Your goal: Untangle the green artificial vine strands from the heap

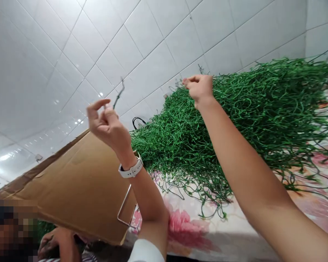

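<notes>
My left hand (106,123), with a white watch (131,169) on its wrist, is raised over a cardboard box, thumb and fingers drawn together. A thin dark-green stem (118,96) sticks up from its grip, slightly blurred. My right hand (200,89) is closed in a pinch above the far side of a big heap of thin, curly green stems (191,134). Faint, blurred strands show near its fingertips, but what it pinches cannot be made out.
The cardboard box (79,182) stands left of the heap, beside a bent metal wire stand (123,207). A pink flowered tablecloth (180,225) lies under the stems. A white tiled wall (158,29) rises behind. Another person's hand (61,240) is at lower left.
</notes>
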A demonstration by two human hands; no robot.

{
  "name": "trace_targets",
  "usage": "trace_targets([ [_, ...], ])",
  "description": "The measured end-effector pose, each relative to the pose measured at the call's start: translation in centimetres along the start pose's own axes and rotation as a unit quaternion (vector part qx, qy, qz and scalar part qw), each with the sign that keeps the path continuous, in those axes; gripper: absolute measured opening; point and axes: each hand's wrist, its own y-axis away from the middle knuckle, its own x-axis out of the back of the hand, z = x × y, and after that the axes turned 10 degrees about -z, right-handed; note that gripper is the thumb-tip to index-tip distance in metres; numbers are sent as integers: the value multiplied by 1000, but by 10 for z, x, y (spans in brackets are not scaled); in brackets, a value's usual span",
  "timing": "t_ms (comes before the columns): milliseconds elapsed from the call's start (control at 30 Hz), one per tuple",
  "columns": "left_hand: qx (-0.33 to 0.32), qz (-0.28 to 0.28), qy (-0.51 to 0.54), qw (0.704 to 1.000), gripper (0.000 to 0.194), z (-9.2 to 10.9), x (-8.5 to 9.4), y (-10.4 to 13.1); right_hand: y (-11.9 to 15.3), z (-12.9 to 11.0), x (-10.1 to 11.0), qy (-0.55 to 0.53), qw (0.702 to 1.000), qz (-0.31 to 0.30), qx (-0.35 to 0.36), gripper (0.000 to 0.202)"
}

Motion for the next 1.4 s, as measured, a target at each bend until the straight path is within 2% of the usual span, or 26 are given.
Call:
trace_targets([
  [33,15,-38,-9,999,11,-9,-4,1,7,-7,-9,-24,999,-41,5,26],
  [100,38,-97,-21,994,28,-23,-15,3,23,-23,-28,-77,989,-128,10,26],
  [167,51,-137,-25,989,46,-32,-24,7,41,-39,-43,-116,973,-202,2,25],
  [233,68,-173,-20,982,56,-40,-31,10,56,-54,-53,-144,955,-258,-9,24],
  [400,100,-284,87,950,44,-56,-38,8,77,-79,-54,-233,909,-346,-13,25],
  [500,102,-291,163,937,42,-55,-36,7,80,-87,-52,-287,886,-361,-35,29],
  [633,107,-288,260,916,49,-43,-36,11,80,-90,-56,-359,871,-328,-68,33],
  [700,95,-293,286,908,52,-36,-38,15,78,-87,-59,-387,874,-288,-65,33],
  [733,83,-290,275,913,52,-33,-39,16,76,-83,-61,-393,879,-264,-57,32],
  [800,41,-273,184,943,50,-27,-42,19,70,-74,-63,-383,898,-210,-42,28],
  [867,-21,-259,35,965,48,-23,-45,20,65,-63,-65,-352,921,-163,-28,26],
  [967,-95,-260,-138,951,48,-15,-46,21,60,-52,-72,-307,944,-121,-10,22],
  [1067,-140,-273,-181,934,45,4,-31,21,55,-47,-75,-314,945,-92,-9,13],
  [1133,-174,-252,-149,940,41,22,-12,21,47,-43,-63,-320,944,-50,-63,13],
  [1167,-177,-217,-134,951,39,30,-1,21,43,-41,-52,-316,942,-23,-106,17],
  [1200,-167,-140,-117,969,36,38,8,21,37,-38,-39,-297,941,31,-157,19],
  [1233,-163,-59,-75,982,33,43,16,21,32,-35,-26,-289,939,61,-177,21],
  [1267,-140,-12,-27,990,36,46,22,20,28,-32,-14,-284,938,80,-180,22],
  [1333,-78,-65,32,994,40,40,25,16,21,-30,3,-267,942,113,-168,18],
  [1400,-11,-145,62,988,44,26,22,10,21,-36,3,-248,949,116,-158,22],
])
